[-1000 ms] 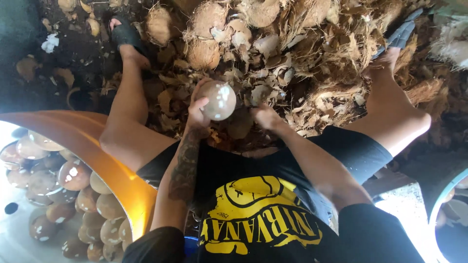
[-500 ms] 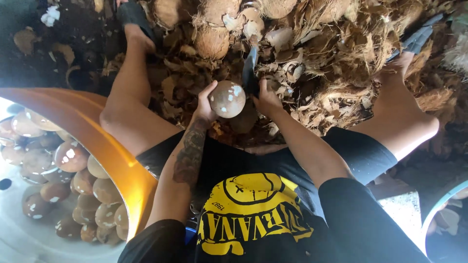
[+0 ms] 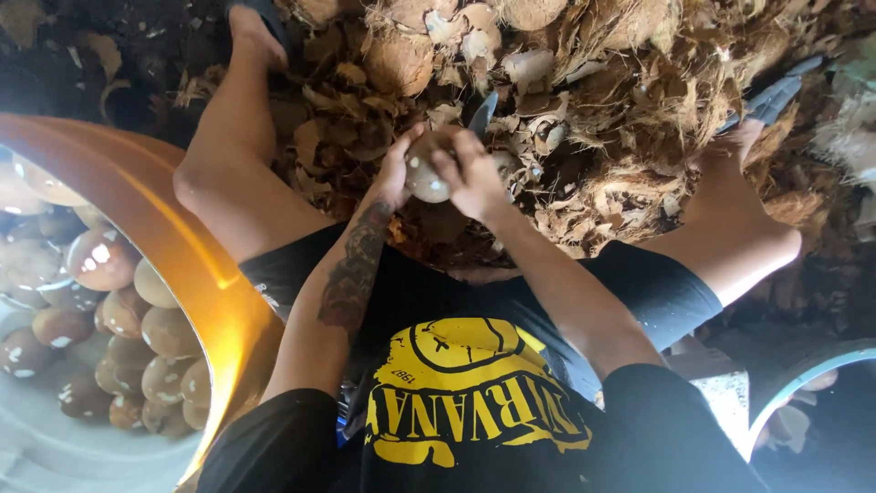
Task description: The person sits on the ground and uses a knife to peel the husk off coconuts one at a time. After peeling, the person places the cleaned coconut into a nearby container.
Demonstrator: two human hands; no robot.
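I sit with my legs spread, and both hands meet between my knees. My left hand cups a round, brown, partly peeled coconut from the left side. My right hand lies over the coconut's right side and grips a knife. Its dark blade sticks out above my fingers, pointing away from me toward the husk pile. Most of the coconut is hidden by my fingers.
A large orange tub at my left holds several peeled coconuts in water. A heap of husks and unpeeled coconuts fills the ground ahead, between my feet. The rim of another tub shows at bottom right.
The coconut, held up with a pale face showing a second ago, has been turned and lowered. My right hand with the knife has closed over its right side.
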